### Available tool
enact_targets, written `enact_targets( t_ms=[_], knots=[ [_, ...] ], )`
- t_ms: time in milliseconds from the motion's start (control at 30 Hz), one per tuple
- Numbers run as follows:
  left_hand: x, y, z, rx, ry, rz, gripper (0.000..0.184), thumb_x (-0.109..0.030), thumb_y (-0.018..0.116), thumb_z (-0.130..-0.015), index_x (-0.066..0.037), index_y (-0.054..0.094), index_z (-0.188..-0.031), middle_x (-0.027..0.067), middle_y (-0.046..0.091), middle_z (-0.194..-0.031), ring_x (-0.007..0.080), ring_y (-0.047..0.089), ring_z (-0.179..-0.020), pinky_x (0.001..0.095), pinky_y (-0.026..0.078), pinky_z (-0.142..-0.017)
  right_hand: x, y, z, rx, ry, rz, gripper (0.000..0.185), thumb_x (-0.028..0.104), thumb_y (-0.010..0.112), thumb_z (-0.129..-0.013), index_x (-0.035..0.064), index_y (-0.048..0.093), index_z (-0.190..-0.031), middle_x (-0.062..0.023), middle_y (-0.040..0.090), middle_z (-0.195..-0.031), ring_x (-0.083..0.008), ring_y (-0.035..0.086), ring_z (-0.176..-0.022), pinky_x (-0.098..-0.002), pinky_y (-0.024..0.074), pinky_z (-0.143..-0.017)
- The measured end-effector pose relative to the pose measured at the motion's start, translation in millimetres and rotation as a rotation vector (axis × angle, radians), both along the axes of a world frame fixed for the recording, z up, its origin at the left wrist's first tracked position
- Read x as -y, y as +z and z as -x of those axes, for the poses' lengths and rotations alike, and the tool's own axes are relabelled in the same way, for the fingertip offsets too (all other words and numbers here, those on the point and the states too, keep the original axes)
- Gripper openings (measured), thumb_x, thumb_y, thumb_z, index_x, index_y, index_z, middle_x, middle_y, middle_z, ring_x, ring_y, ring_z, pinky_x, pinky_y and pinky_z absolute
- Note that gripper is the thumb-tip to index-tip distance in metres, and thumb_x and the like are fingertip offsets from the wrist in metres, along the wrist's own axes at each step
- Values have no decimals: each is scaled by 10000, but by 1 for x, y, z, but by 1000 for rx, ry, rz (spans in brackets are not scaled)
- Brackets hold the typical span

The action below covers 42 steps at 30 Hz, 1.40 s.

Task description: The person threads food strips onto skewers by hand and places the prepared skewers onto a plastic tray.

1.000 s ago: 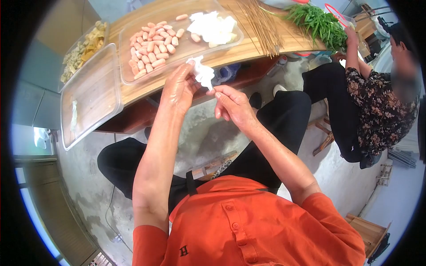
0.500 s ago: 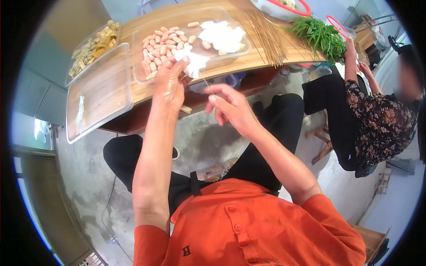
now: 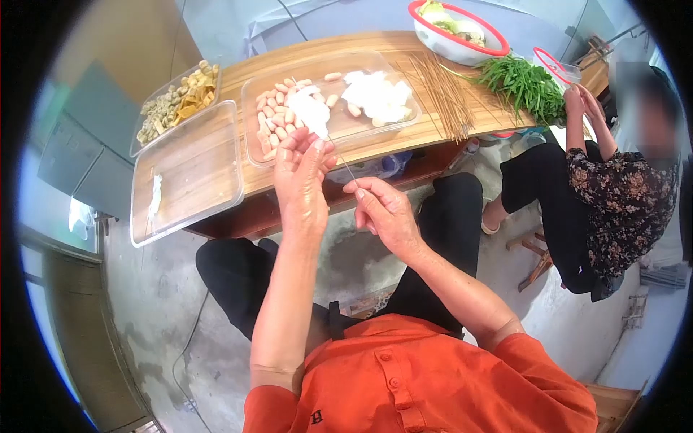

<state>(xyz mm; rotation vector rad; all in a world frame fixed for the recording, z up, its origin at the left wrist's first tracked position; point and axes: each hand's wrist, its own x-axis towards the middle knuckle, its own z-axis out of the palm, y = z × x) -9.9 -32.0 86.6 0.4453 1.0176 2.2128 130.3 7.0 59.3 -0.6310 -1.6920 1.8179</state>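
A soft white piece of food (image 3: 309, 110) is threaded on a thin skewer (image 3: 347, 167), above a clear tray of pink sausages. My left hand (image 3: 303, 180) is closed, fingers and thumb at the piece's lower end. Below and to the right, my right hand (image 3: 388, 215) pinches the skewer's lower part. The small pink sausages (image 3: 273, 117) lie in the clear plastic tray (image 3: 252, 153) just beyond my left hand. More white pieces (image 3: 377, 96) are heaped at the tray's right end.
Left of the tray is a clear lid (image 3: 238, 169) with a white scrap. Behind it sits a container of yellowish food (image 3: 180, 105). Bamboo skewers (image 3: 440, 97), leafy greens (image 3: 523, 88) and a red-rimmed bowl (image 3: 462, 52) are to the right. A co-worker (image 3: 621, 202) sits at the right.
The white piece now sits farther along the skewer, away from my right hand. My right hand has closed from loosely spread fingers into a pinch on the skewer. The view has shifted somewhat.
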Motion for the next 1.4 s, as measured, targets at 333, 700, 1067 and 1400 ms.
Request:
enact_targets(
  t_ms=[333, 700, 1067, 1400],
  knots=[
    [-10, -1, -14, -141, 174, 66, 299, -85, 679, -867, 14, 552, -1119, 43, 554, -962, 110, 539, -784, 251, 460, -696, 12, -1, -5, 31, -84, -91, 207, 152, 518, -976, 32, 631, -1102, 6, 566, -616, -34, 463, -539, -213, 367, -498],
    [3, 15, -42, -471, 273, 163, 145, -115, 659, -889, 18, 613, -925, 23, 587, -798, 80, 539, -689, 239, 456, -627, 30, 4, -25, -53, -141, -233, 199, 133, 524, -974, 39, 625, -1116, -4, 579, -628, -40, 474, -534, -212, 374, -488],
    [19, -4, -39, -383, 202, 173, 202, -132, 587, -935, 9, 620, -795, 22, 586, -704, 68, 522, -623, 221, 411, -587, 33, 1, -22, -65, -87, -118, 225, 176, 492, -997, 36, 618, -1120, -12, 595, -647, -24, 424, -490, -185, 350, -454],
    [35, -29, -24, -731, -140, 368, 222, -96, 648, -885, 45, 666, -1056, 33, 606, -851, 98, 603, -859, 246, 478, -741, 13, -2, -11, -47, -89, -4, 191, 164, 503, -990, 28, 623, -1049, -7, 578, -641, -20, 415, -485, -186, 333, -440]
  ],
)
